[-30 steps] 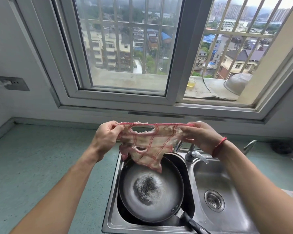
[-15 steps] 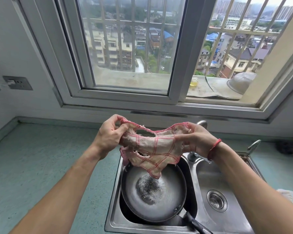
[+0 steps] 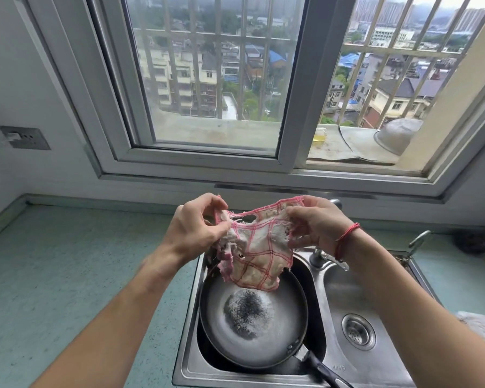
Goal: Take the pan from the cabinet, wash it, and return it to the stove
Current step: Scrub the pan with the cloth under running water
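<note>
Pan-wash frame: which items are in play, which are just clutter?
In play: pan in left sink basin, rag held by left hand and right hand, faucet.
Clutter: bowl and oil bottle on sill, wall socket.

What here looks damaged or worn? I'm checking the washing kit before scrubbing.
The red-checked white dishcloth, held up by the left hand and right hand above the round dark frying pan, is torn: holes near its top edge, frayed margins.
</note>
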Action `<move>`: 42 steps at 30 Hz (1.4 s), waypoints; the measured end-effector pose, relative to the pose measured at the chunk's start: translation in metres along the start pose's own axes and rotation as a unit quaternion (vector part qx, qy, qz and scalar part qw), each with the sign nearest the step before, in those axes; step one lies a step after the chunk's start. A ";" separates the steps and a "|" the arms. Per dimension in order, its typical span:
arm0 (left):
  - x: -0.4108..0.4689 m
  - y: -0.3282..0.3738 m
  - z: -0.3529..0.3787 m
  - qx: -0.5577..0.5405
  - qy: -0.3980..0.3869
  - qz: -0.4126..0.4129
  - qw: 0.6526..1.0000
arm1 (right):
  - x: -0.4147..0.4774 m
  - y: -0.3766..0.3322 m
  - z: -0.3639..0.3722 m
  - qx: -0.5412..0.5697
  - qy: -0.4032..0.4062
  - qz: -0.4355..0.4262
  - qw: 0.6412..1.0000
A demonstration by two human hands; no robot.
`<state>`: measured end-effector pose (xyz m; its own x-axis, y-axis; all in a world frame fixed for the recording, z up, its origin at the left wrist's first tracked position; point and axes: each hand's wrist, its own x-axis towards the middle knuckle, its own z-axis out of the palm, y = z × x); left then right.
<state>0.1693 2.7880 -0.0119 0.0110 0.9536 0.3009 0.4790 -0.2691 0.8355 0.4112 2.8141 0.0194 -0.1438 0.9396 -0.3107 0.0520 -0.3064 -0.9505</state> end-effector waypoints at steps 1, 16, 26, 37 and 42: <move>-0.001 0.006 0.003 0.009 -0.010 0.014 1.000 | -0.002 -0.003 0.007 0.001 -0.002 -0.005 1.000; -0.010 0.028 0.017 -0.118 -0.125 0.059 0.983 | -0.005 0.011 0.045 -0.003 -0.030 -0.107 0.994; 0.000 0.025 0.004 -0.120 -0.147 -0.050 0.981 | -0.009 0.012 0.039 0.031 -0.127 -0.081 0.988; 0.001 0.024 0.005 -0.212 -0.277 -0.174 0.921 | -0.007 0.026 0.034 0.052 -0.141 -0.060 0.987; 0.003 0.024 0.000 -0.290 -0.254 -0.152 0.910 | -0.005 0.047 0.027 0.133 -0.142 -0.066 0.979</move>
<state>0.1813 2.7841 0.0092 0.4310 0.8953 -0.1131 -0.0144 0.1321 0.9911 0.3874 2.7911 -0.0234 -0.4019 0.9053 -0.1377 -0.2392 -0.2490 -0.9385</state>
